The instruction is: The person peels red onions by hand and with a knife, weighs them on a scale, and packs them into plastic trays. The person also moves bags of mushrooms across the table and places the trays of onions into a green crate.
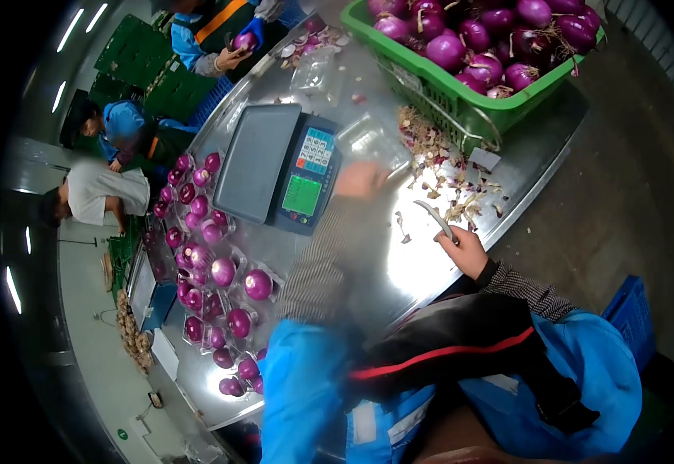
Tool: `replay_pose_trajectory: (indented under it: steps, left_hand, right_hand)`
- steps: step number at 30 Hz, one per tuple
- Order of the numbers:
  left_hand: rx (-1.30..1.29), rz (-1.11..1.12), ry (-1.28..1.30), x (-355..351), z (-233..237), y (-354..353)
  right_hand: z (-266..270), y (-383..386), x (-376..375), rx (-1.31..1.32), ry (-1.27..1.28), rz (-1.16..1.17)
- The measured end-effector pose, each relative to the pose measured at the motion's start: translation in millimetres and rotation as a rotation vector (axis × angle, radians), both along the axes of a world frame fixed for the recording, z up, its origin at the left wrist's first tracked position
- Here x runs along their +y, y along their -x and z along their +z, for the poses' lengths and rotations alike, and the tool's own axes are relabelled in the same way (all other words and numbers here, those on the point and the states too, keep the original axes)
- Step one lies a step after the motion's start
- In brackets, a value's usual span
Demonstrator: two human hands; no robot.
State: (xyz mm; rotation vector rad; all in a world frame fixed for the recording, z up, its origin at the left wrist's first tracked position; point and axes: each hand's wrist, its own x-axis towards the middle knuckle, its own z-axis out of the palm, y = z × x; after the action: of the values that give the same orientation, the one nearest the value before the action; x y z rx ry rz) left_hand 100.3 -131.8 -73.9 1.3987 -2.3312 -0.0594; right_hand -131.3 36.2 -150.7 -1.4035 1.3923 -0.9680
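My right hand (pixel 467 254) is closed around the handle of a small curved knife (pixel 434 216), whose blade points up over the steel table (pixel 376 271). My left hand (pixel 362 180) is smeared by motion, so its fingers do not show clearly. It is just right of the digital scale (pixel 271 166) and close to a clear plastic tray (pixel 373 139). Dry onion skins (pixel 437 158) are scattered beyond the knife. A green crate (pixel 461 104) heaped with red onions (pixel 476 46) stands on the table behind them.
Several red onions in clear trays (pixel 258 284) crowd the table's left side. Another person (pixel 205 35) at the far side holds an onion (pixel 245 42). Two more people stand farther left. Beside the table at right is a blue crate (pixel 629 321).
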Motion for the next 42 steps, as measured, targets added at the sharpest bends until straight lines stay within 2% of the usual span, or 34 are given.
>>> replay_pose_trajectory:
  steps: [1, 3, 4, 5, 7, 9, 10, 12, 13, 14, 15, 17, 18, 19, 20, 21, 22, 24, 26, 27, 29, 33, 35, 36, 37, 39, 42]
  left_hand:
    - [-0.025, -0.008, 0.006, 10, 8, -3]
    - [-0.002, -0.101, 0.182, 48, 1, -16]
    - [-0.084, -0.097, 0.117, 75, 12, -14]
    - [-0.148, -0.057, 0.063, 100, -10, -25]
    - [-0.24, -0.033, -0.158, 142, 1, -21]
    - [-0.105, -0.068, -0.143, 152, 5, -18]
    - [-0.034, -0.085, -0.139, 149, 8, -14]
    - [0.064, -0.111, -0.157, 120, 29, -5]
    - [0.132, -0.13, 0.02, 71, 61, 19]
    - [0.126, -0.159, 0.099, 37, 74, 28]
    - [0.174, -0.203, 0.159, 7, 101, 51]
    - [0.142, -0.325, 0.357, -51, 145, 102]
    - [0.151, -0.366, 0.369, -72, 166, 133]
    - [0.109, -0.418, 0.392, -97, 179, 159]
    - [-0.016, -0.454, 0.462, -118, 190, 188]
    - [-0.075, -0.478, 0.489, -134, 198, 218]
    - [-0.189, -0.455, 0.573, -152, 196, 244]
    - [-0.376, -0.439, 0.614, -182, 193, 283]
    - [-0.441, -0.404, 0.73, -224, 180, 311]
    - [-0.506, -0.358, 0.785, -240, 178, 320]
    - [-0.611, -0.25, 0.783, -245, 185, 331]
    - [-0.582, -0.25, 0.721, -252, 188, 321]
    - [-0.392, -0.244, 0.558, -228, 205, 307]
    - [-0.267, -0.148, 0.403, -213, 213, 301]
    - [-0.046, -0.155, 0.256, -188, 224, 286]
    - [0.316, -0.214, 0.204, -164, 212, 257]
    - [0.802, -0.226, -0.414, -104, 188, 192]
  right_hand:
    - [0, 4, -6, 0.011, 0.029, -0.008]
    - [-4, 16, -16, 0.02, 0.049, -0.031]
    - [-11, 21, -19, 0.017, 0.039, -0.045]
    - [-15, 27, -23, 0.012, 0.033, -0.057]
    - [-3, 39, -28, -0.034, -0.09, -0.037]
    - [35, 55, -31, -0.028, -0.222, 0.035]
    - [19, 57, -30, 0.036, -0.034, 0.005]
    - [25, 65, -28, -0.028, -0.088, 0.04]
    - [30, 74, -32, -0.06, -0.105, 0.053]
    - [27, 78, -31, -0.004, -0.102, 0.054]
    - [40, 83, -31, -0.069, -0.148, 0.044]
    - [43, 94, -30, -0.192, -0.1, 0.026]
    - [30, 101, -31, -0.11, -0.088, 0.026]
    - [20, 107, -31, 0.009, 0.039, -0.008]
    - [34, 115, -31, -0.021, 0.01, -0.04]
    - [47, 122, -29, -0.052, -0.019, -0.072]
    - [25, 128, -28, -0.047, -0.062, -0.076]
    - [34, 142, -23, -0.078, -0.063, -0.134]
    - [34, 152, -18, -0.085, -0.015, -0.217]
    - [36, 159, -16, -0.105, -0.083, -0.209]
    - [44, 164, -12, -0.155, -0.054, -0.307]
    - [49, 172, -6, -0.155, -0.023, -0.322]
    - [44, 172, -5, -0.114, 0.034, -0.326]
    - [46, 173, -6, -0.053, 0.036, -0.311]
    - [42, 173, -7, -0.032, 0.055, -0.322]
    - [51, 173, -12, 0.055, 0.041, -0.307]
    - [82, 166, -22, -0.061, 0.016, -0.266]
